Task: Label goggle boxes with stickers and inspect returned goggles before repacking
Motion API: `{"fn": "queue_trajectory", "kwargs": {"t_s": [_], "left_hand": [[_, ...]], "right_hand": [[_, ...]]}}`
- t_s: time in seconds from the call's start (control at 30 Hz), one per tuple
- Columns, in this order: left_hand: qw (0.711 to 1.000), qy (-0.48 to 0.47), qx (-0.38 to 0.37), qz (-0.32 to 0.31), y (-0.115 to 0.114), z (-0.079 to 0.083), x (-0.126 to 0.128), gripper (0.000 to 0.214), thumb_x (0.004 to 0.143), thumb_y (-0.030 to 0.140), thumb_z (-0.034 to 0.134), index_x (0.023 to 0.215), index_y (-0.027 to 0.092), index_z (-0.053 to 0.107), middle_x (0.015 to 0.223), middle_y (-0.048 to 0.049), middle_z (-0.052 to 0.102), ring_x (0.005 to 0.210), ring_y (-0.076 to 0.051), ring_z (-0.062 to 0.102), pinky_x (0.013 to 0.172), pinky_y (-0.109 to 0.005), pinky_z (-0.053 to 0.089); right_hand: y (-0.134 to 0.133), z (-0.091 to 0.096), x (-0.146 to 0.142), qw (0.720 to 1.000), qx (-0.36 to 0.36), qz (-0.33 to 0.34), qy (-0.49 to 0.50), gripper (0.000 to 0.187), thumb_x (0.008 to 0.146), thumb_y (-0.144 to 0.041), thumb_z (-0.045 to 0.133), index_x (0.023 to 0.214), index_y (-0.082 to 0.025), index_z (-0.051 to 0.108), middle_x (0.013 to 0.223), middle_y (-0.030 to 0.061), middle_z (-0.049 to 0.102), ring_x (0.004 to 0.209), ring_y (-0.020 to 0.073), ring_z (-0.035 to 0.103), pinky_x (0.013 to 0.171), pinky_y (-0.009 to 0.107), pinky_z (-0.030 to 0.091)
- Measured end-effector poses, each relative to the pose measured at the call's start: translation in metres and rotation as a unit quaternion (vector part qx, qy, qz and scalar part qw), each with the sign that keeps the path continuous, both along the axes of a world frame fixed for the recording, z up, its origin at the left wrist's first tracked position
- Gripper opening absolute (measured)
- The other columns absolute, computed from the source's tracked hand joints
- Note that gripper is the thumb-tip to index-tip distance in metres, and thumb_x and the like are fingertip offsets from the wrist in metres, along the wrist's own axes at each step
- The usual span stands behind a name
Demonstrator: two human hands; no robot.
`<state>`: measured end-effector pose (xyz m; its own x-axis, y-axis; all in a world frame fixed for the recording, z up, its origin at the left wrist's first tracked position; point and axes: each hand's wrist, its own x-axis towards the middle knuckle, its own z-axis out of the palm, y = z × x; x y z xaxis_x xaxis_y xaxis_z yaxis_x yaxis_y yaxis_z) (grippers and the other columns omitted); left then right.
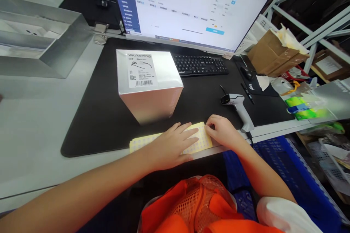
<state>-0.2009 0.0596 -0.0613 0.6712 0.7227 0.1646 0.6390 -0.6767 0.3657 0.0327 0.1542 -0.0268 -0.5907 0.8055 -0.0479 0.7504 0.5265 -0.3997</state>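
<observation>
A stack of yellow sticker sheets [201, 140] with rows of small pale round dots lies along the front edge of the black desk mat. My left hand [175, 143] rests flat on it, fingers spread. At the sheets' right end, my right hand [221, 130] is closed in a pinch at the edge of the top sheet; a small sticker between the fingertips cannot be made out. Just behind the sheets stands a silvery white box [150, 98], upright, with a "Wakening" label showing glasses and a barcode on top.
A grey barcode scanner [240, 111] lies right of my right hand. Behind are a black keyboard [201, 65], a monitor [186, 11] and a mouse [247, 73]. An open grey box [62, 51] stands left; a cardboard box [269, 52] right. Blue crates [290, 174] sit below the desk.
</observation>
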Motion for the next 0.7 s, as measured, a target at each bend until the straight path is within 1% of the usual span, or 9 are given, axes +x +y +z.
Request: {"fn": "queue_trajectory", "kwargs": {"t_s": [0.17,0.3,0.37,0.5,0.7], "left_hand": [[1.000,-0.003,0.003,0.006,0.000,0.000,0.001,0.054,0.096,0.046,0.062,0.144,0.024,0.053,0.160,-0.0086,0.043,0.147,-0.036,0.036,0.118,-0.054,0.031],[1.000,-0.001,0.005,0.006,0.001,0.001,0.001,0.051,0.097,0.044,0.061,0.143,0.023,0.054,0.159,-0.0084,0.044,0.146,-0.036,0.038,0.117,-0.054,0.033],[1.000,0.001,0.004,0.005,0.000,0.001,0.001,0.051,0.098,0.044,0.059,0.144,0.022,0.053,0.160,-0.0077,0.043,0.146,-0.037,0.038,0.116,-0.055,0.033],[1.000,0.001,0.000,0.006,0.000,0.001,0.001,0.051,0.098,0.044,0.059,0.144,0.022,0.052,0.161,-0.0060,0.041,0.147,-0.037,0.036,0.117,-0.056,0.032],[1.000,-0.002,-0.008,0.005,-0.001,-0.001,0.000,0.055,0.098,0.047,0.060,0.145,0.022,0.051,0.162,-0.0060,0.039,0.148,-0.038,0.035,0.118,-0.056,0.031]], "right_hand": [[-0.004,-0.007,-0.001,0.999,0.040,0.004,0.001,0.019,0.086,-0.011,0.061,0.069,-0.019,0.062,0.080,0.0027,0.066,0.078,0.0171,0.061,0.075,0.029,0.046],[-0.006,-0.014,0.002,0.998,0.065,0.005,0.018,0.018,0.086,-0.010,0.059,0.071,-0.020,0.062,0.082,0.0039,0.066,0.081,0.0185,0.062,0.079,0.031,0.047],[-0.006,-0.014,0.005,0.998,0.054,0.003,0.035,0.019,0.087,-0.010,0.058,0.071,-0.020,0.062,0.083,0.0037,0.067,0.081,0.0183,0.062,0.079,0.031,0.047],[-0.004,-0.009,0.009,0.997,0.005,0.008,0.072,0.019,0.089,-0.011,0.056,0.074,-0.020,0.063,0.084,0.0024,0.067,0.082,0.0168,0.062,0.078,0.029,0.047],[0.001,-0.004,0.007,0.999,-0.011,0.006,0.040,0.014,0.089,-0.014,0.060,0.077,-0.020,0.064,0.084,0.0015,0.067,0.081,0.0165,0.062,0.075,0.029,0.045]]}}
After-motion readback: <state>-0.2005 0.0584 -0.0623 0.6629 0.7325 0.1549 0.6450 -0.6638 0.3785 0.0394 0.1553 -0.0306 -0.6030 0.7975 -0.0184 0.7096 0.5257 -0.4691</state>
